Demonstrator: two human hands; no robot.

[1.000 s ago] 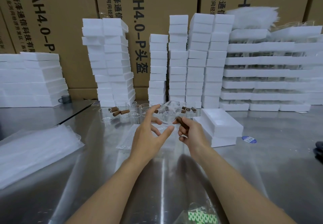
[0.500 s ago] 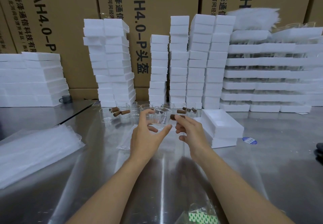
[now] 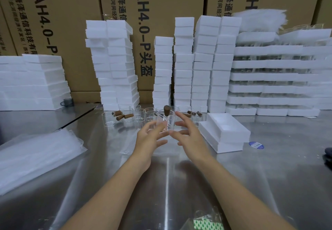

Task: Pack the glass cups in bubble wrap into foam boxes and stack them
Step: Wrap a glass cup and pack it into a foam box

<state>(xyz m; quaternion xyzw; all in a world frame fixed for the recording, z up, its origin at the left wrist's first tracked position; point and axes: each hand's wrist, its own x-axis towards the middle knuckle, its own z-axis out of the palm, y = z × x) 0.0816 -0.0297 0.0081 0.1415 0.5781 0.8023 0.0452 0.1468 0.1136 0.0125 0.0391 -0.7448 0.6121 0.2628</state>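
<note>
Glass cup (image 3: 165, 122) is up in the air between both hands, over the counter (image 3: 269, 175) mid-frame, just in front of the row of loose cups (image 3: 138, 115). Its brown wooden handle (image 3: 167, 110) - a short stub, rounded end - points straight up. The body is a clear, thin-walled cylinder; can't tell which way its long axis runs through the glass.

Left hand (image 3: 150, 140): fingers (image 3: 152, 124) loosely curved round the cup's lower-left side, gripping it. Right hand (image 3: 191, 137): fingers (image 3: 183, 118) straight and spread wide, tips at the cup's right side and not wrapped round it.

Counter is shiny brushed steel. To the right sits a white foam box (image 3: 225, 131), rectangular and matte, w/ a round recess in its top. Behind are tall foam stacks (image 3: 183, 64) against brown cartons (image 3: 158, 5). Translucent bubble-wrap pile (image 3: 36, 156) lies at far left.
</note>
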